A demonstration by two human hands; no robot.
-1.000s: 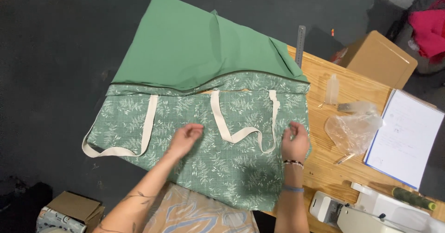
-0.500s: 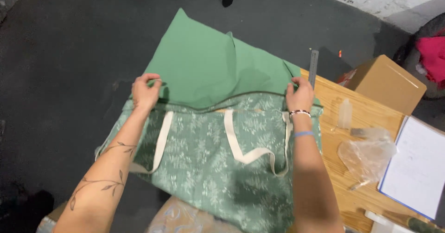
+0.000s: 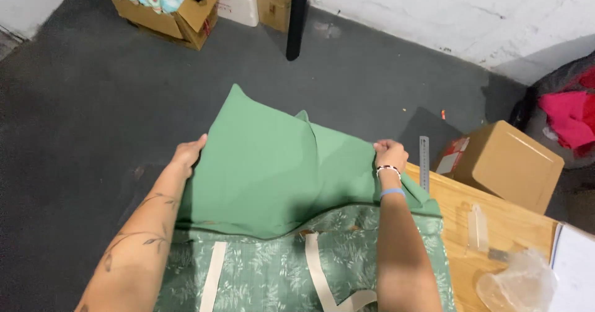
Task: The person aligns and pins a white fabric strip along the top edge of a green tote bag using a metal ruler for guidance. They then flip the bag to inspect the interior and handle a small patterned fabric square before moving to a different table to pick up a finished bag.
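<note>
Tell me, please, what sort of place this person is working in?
Probably a small sewing workshop: both hands spread a green fabric bag on a wooden table beside a metal ruler, with cardboard boxes of cloth on the concrete floor.

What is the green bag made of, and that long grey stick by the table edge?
The green bag looks like soft matte woven cloth: it folds and puckers where the left hand and right hand pinch it. The grey stick seems a metal ruler: thin, straight, dull sheen with tiny marks.
</note>
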